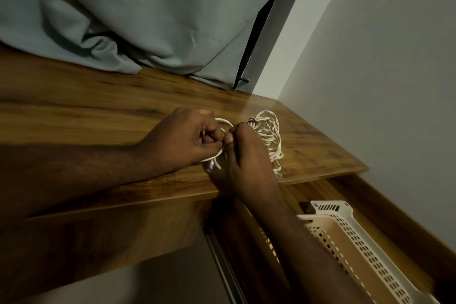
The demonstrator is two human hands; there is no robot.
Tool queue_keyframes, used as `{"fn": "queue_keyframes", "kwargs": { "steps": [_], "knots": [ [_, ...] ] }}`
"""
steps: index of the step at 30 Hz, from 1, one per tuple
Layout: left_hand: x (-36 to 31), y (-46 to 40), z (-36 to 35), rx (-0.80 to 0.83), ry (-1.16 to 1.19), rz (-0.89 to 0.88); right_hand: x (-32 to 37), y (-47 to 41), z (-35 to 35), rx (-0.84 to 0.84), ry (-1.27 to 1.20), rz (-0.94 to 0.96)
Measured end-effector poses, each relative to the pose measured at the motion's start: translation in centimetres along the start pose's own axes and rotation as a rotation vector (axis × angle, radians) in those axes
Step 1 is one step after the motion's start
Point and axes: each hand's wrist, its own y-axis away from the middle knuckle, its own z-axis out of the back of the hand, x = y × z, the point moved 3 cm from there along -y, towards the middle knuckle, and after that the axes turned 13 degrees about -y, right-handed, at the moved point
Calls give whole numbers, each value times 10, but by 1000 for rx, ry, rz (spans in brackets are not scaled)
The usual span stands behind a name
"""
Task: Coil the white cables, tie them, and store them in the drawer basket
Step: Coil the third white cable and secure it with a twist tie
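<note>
Head view, one frame. Left hand (182, 138): fingers curled inward, thumb and fingertips pinching a thick white coiled cable (223, 123) at the point where both hands meet. Right hand (246, 158): fingers bent down and drawn together, tips pinching the same coil from the opposite side; what exactly sits between the tips cannot be told. Both hands hover low over the front part of a brown wood-grain desk top (98, 106), knuckles up, wrists close together. Left forearm runs in from the left edge along the desk; right forearm rises from the lower right, crossing over the open drawer.

Loose bundle of thin white cable (270, 133): lies on the desk just beyond the right hand, a small dark tie (252, 121) at its upper end.

White perforated plastic basket (357, 234): sits inside the open wooden drawer (385, 205) below the desk's right end, partly hidden by the right forearm.

Grey-green cloth (148, 20): draped over the rear of the desk.

Pale wall (394, 57): to the right.
</note>
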Motion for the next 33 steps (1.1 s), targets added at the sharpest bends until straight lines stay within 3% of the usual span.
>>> {"fn": "queue_keyframes", "kwargs": {
  "steps": [9,14,20,25,33],
  "knots": [
    [2,-1,-2,35,-44,8,-9,-1,0,6,40,-50],
    [-8,2,3,-65,-90,-77,-2,0,4,-67,172,-6],
    [-17,5,4,-97,-303,-162,-1,1,2,-82,-45,9],
    [-6,5,-11,191,-53,-114,0,3,3,-86,-164,-2],
    [-12,4,-10,94,16,-212,1,6,2,-166,-265,8]
  ]
}}
